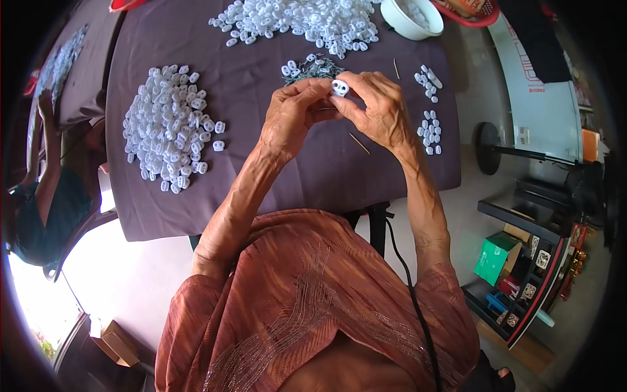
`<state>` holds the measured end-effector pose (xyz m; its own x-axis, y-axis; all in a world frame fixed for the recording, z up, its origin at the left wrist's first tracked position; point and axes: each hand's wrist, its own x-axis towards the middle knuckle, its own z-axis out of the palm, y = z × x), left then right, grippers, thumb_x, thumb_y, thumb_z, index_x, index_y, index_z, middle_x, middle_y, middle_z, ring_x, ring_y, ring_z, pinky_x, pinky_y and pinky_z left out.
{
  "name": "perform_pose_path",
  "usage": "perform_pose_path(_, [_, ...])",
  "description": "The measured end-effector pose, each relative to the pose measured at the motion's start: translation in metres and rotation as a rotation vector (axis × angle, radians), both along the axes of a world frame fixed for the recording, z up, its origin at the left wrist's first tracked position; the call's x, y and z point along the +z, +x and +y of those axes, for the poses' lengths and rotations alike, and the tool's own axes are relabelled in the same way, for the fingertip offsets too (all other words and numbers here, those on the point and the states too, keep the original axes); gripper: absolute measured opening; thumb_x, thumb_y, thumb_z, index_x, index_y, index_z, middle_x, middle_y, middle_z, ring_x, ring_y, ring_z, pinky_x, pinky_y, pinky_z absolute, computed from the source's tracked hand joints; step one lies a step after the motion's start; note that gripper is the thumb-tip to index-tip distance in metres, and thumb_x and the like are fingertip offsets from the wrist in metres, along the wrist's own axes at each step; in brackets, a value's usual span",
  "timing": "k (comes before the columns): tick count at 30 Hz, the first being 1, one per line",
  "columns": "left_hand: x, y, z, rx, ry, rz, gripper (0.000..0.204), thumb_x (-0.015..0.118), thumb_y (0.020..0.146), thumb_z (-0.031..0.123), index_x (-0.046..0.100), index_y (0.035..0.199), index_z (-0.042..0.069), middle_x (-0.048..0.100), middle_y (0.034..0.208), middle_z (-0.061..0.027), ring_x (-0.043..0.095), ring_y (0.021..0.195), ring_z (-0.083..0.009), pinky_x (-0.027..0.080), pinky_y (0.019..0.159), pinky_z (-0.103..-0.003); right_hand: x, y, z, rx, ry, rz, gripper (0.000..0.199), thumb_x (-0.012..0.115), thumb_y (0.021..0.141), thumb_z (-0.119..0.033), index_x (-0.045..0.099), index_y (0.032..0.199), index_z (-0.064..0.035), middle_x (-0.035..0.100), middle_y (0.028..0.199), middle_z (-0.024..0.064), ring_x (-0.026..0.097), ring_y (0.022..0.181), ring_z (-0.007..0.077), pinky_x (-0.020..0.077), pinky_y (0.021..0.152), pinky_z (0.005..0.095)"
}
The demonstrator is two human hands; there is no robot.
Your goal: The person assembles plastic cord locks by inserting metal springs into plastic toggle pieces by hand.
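Observation:
In front of me, above the table, my right hand (pixel 379 108) pinches a small white two-holed cord lock (pixel 339 87) between thumb and forefinger. My left hand (pixel 294 111) is closed, its thumb and fingertips meeting the cord lock's left side. Whatever lies behind its fingers is hidden. Just beyond both hands is a small heap of thin dark grey pieces (pixel 317 66), perhaps springs, with a few white cord locks at its left. A big pile of cord locks (pixel 168 127) lies left of my left hand. Small groups of white pieces (pixel 429 132) lie to the right of my right hand.
A larger white pile (pixel 300 23) spreads across the far side of the brown tablecloth (pixel 261 196), near a white bowl (pixel 413 18) and a red basket (pixel 480 13). A thin tan stick (pixel 359 144) lies nearby. Another person (pixel 49 189) sits at a table on the left.

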<state>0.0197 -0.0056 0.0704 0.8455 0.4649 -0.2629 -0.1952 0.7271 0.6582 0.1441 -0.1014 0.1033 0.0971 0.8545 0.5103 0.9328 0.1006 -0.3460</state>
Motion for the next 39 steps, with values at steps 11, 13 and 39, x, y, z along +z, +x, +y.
perform_pose_path(11, [0.0, -0.002, -0.002, -0.003, 0.054, 0.01, 0.016, 0.056, 0.082, 0.012, 0.06, 0.088, -0.002, 0.061, 0.079, -0.0086, 0.059, 0.072, -0.0165, 0.051, 0.069, -0.03, -0.004, -0.001, -0.002, 0.0, -0.017, 0.009, 0.027, 0.067, 0.07, -0.011, 0.057, 0.093, -0.0031, 0.059, 0.075, 0.0071, 0.056, 0.065, 0.0211, 0.0451, 0.058, 0.0304])
perform_pose_path(13, [0.001, -0.001, -0.002, 0.033, 0.022, 0.006, 0.015, 0.058, 0.081, 0.012, 0.06, 0.087, -0.002, 0.061, 0.079, -0.0089, 0.06, 0.071, -0.0175, 0.051, 0.068, -0.03, 0.001, -0.003, -0.003, -0.03, -0.039, 0.334, 0.02, 0.064, 0.074, -0.012, 0.059, 0.09, -0.0019, 0.061, 0.076, 0.0066, 0.059, 0.066, 0.016, 0.0457, 0.058, 0.0262])
perform_pose_path(39, [0.001, -0.003, -0.01, -0.002, 0.191, 0.125, 0.011, 0.06, 0.078, 0.011, 0.059, 0.079, 0.0, 0.063, 0.076, -0.0097, 0.06, 0.069, -0.014, 0.047, 0.063, -0.025, -0.008, -0.007, -0.007, -0.167, -0.204, 0.82, 0.019, 0.059, 0.081, -0.019, 0.059, 0.083, 0.0005, 0.057, 0.064, 0.0007, 0.049, 0.058, 0.0036, 0.0363, 0.051, 0.0184])
